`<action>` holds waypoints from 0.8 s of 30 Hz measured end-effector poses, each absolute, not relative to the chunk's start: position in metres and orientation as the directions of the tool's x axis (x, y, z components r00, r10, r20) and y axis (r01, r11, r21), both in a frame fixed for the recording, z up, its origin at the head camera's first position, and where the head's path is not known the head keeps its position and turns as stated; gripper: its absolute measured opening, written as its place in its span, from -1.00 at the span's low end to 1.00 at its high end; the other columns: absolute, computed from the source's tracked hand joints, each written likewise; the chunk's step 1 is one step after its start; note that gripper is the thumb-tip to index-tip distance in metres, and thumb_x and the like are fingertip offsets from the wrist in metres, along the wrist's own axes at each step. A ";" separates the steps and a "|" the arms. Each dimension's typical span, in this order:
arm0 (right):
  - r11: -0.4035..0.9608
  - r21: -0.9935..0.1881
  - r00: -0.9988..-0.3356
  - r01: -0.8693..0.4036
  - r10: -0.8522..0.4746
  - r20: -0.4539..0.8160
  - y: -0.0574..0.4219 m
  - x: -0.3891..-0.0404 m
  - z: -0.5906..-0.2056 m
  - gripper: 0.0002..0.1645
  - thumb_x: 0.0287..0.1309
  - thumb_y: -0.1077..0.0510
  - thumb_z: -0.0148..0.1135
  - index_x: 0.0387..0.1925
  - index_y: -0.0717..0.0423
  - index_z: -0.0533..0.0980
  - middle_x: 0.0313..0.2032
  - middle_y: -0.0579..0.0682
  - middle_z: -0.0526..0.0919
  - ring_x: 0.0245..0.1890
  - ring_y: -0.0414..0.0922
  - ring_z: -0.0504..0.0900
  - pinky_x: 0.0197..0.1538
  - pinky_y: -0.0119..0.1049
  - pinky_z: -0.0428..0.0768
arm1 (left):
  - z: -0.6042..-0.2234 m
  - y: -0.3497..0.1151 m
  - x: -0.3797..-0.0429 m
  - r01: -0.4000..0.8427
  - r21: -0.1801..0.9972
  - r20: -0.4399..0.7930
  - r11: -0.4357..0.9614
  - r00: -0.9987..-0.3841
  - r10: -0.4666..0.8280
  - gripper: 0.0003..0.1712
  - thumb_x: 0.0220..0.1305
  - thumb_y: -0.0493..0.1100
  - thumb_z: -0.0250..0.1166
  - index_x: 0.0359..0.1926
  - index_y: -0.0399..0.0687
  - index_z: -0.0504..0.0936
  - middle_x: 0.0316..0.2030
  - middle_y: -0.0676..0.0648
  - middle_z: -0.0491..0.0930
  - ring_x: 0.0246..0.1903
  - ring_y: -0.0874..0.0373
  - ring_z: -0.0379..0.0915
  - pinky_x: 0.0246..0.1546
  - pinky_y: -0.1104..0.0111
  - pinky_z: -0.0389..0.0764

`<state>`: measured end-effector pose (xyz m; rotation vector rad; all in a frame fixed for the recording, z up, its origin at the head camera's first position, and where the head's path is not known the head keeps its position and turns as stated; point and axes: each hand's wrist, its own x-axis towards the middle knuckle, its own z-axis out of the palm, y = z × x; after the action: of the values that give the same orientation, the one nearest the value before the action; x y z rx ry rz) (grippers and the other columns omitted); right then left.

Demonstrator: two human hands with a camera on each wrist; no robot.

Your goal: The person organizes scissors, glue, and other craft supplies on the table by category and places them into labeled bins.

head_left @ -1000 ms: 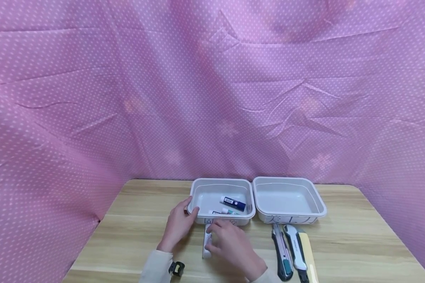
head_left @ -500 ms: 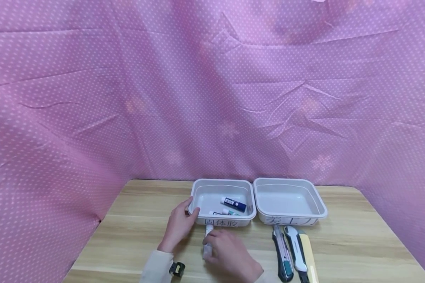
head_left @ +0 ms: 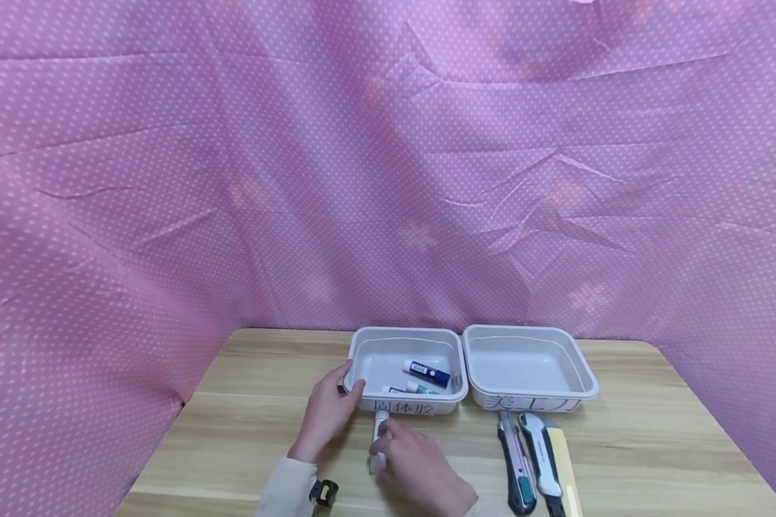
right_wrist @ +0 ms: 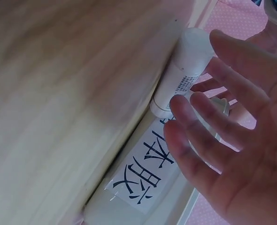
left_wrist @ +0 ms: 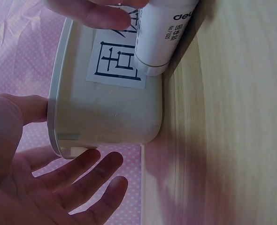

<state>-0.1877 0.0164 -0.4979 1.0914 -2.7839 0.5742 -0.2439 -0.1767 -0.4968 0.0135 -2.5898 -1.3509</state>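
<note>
In the head view, a white glue stick lies on the table, one end by the front of a white box. My right hand is over it, thumb and fingers loosely bent on either side. In the right wrist view, the fingers stay loose around the glue stick without a visible firm grip. At the box's front left corner rests my left hand; its thumb touches the rim, its other fingers spread along the outside. Inside the box are a dark blue glue stick and two partly hidden ones.
A second white box stands directly right of the first. Several utility knives lie in front of it, one of them yellow. Both boxes bear labels. A pink dotted cloth hangs behind the wooden table.
My right hand has drawn slightly back toward the table's front, uncovering the box's label and the glue stick's far end. The left hand keeps its place on the box.
</note>
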 end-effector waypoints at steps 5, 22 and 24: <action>0.688 -0.301 -0.749 -0.661 -0.627 0.212 0.018 -0.187 -0.498 -0.84 0.05 0.12 0.43 -0.29 -0.20 0.68 -0.17 -0.25 0.49 -0.21 -0.30 0.50 -0.28 -0.36 0.56 | -0.498 -0.177 -0.244 0.100 0.811 0.193 0.576 -0.976 -0.103 -0.35 0.42 -0.09 0.30 0.42 -0.28 0.41 0.23 -0.35 0.55 -0.08 -0.01 0.64 -0.08 0.20 0.73; 0.674 -0.261 -0.722 -0.691 -0.656 0.219 0.022 -0.187 -0.498 -0.80 0.07 0.21 0.40 -0.21 -0.04 0.68 -0.12 -0.14 0.50 -0.19 -0.25 0.54 -0.08 -0.31 0.66 | -0.495 -0.177 -0.243 0.086 0.811 0.175 0.579 -0.980 -0.099 -0.34 0.42 -0.07 0.30 0.43 -0.26 0.40 0.21 -0.34 0.57 -0.12 0.03 0.63 -0.15 0.28 0.74; 0.681 -0.268 -0.731 -0.682 -0.646 0.220 0.022 -0.188 -0.498 -0.85 0.12 0.19 0.38 -0.22 0.01 0.64 -0.14 -0.13 0.49 -0.23 -0.25 0.53 -0.11 -0.33 0.66 | -0.495 -0.177 -0.243 0.086 0.812 0.174 0.577 -0.980 -0.098 -0.34 0.42 -0.08 0.30 0.43 -0.26 0.40 0.20 -0.34 0.58 -0.13 0.04 0.63 -0.17 0.30 0.73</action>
<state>-0.1877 0.0222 -0.4979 1.1018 -2.7808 0.5096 -0.2428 -0.1772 -0.4953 0.0096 -2.6080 -1.3596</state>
